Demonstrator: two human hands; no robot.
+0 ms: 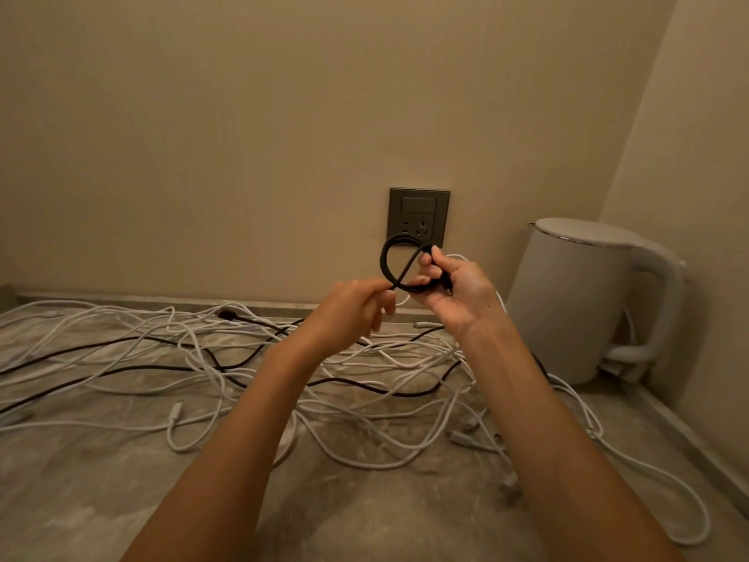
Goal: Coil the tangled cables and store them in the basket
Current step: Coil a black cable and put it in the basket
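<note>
At frame centre, a thin black cable [390, 264] is pinched by the left hand [356, 314] and held looped by the right hand [456, 296], while a tangle of white and black cables [210, 358] lies uncoiled on the grey marbled table [81, 500], no basket seen.

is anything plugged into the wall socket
No, the wall socket shows bare holes; the black cable crossing its lower edge is a loop held by the left hand and right hand.
</note>
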